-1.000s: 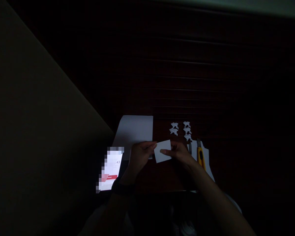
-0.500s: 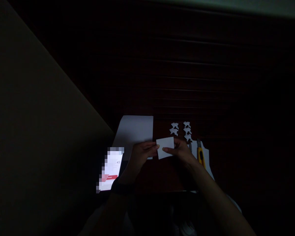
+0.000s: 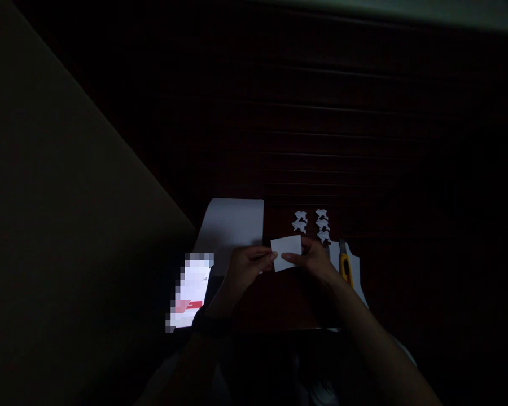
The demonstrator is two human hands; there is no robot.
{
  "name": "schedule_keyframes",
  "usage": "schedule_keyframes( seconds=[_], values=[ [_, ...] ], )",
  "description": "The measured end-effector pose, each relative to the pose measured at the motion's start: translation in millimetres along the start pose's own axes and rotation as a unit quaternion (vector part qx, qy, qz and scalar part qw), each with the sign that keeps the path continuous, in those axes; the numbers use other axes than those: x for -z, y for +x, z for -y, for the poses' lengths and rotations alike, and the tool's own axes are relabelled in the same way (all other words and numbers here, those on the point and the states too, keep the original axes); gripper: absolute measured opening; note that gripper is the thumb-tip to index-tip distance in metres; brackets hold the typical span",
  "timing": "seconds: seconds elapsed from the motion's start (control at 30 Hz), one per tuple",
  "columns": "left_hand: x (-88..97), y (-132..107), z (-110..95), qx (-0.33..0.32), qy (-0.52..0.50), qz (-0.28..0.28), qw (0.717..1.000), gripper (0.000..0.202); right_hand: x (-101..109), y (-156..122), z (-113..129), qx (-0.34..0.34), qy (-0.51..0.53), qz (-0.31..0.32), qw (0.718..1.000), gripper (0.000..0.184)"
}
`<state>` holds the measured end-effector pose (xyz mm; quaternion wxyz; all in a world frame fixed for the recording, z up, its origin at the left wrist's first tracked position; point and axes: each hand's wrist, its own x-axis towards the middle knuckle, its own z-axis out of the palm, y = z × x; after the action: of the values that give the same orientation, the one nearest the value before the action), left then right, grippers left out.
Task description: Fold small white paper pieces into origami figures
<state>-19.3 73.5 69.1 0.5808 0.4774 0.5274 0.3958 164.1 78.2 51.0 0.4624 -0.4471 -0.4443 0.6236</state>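
Note:
A small white piece of paper (image 3: 287,248) is held up between my two hands above the dark table. My left hand (image 3: 246,266) pinches its left edge, thumb on the near face and fingers behind. My right hand (image 3: 314,259) grips the right side, with the thumb lying flat across the front. Whether the paper is folded in layers I cannot tell. Just beyond it lie several small folded paper figures (image 3: 300,226) in two columns. A dark band (image 3: 209,322) circles my left wrist.
Large white sheets (image 3: 237,223) lie at the back left. A lit phone screen (image 3: 195,290), partly pixelated, is by my left forearm. On the right, a yellow utility knife (image 3: 345,268) rests on more paper (image 3: 357,276). The table's front edge (image 3: 275,329) runs below my hands.
The paper and both hands have shifted slightly to the right, and the paper has levelled a little. My left thumb now sits nearer its left edge. The phone screen's digits differ.

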Motion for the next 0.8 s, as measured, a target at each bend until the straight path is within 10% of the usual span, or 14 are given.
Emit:
schedule_keyframes(
  seconds=[0.47, 0.8],
  values=[
    [0.4, 3, 3, -0.046, 0.042, -0.047, 0.997, 0.026, -6, -2, -2, 0.06, -0.107, -0.074, 0.99, 0.03],
    [-4.4, -2, -6, 0.045, -0.164, 0.014, 0.985, 0.048, -1, -8, -3, 0.384, -0.41, -0.061, 0.825, 0.034]
  ],
)
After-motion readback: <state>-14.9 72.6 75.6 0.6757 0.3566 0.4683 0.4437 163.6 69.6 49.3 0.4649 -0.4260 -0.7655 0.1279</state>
